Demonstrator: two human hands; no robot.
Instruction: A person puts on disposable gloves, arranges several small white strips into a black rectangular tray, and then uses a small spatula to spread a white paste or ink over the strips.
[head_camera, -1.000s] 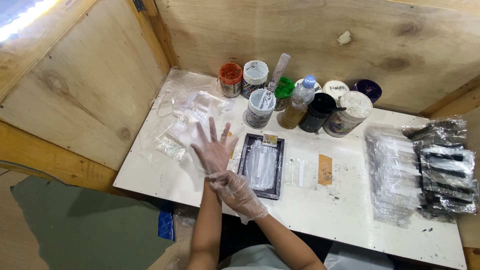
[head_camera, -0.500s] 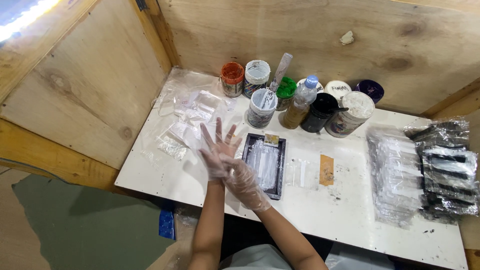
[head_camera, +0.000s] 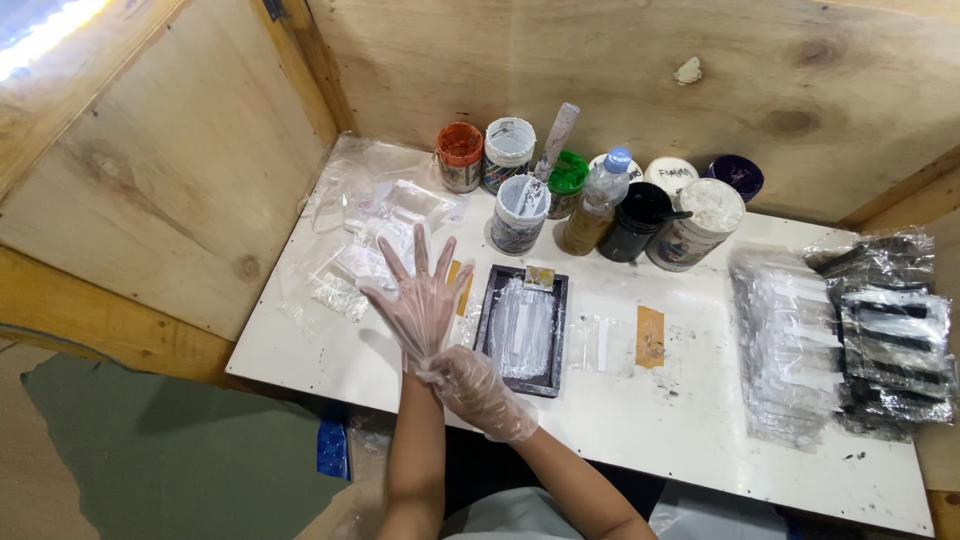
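My left hand (head_camera: 420, 300) spread wide inside a thin clear glove (head_camera: 400, 315); my right hand (head_camera: 472, 388) pinching its cuff at the wrist, over the white table (head_camera: 700, 420) beside the black tray (head_camera: 522, 328); likely risk: film tearing from a hard tug.

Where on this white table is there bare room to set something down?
Bare tabletop runs along the near edge, between the black tray and the clear packet stack; a smaller patch lies left of the left hand, which the right hand grips at the wrist. Crowded: the paint jars along the back wall, plastic bags back left, black packets far right.
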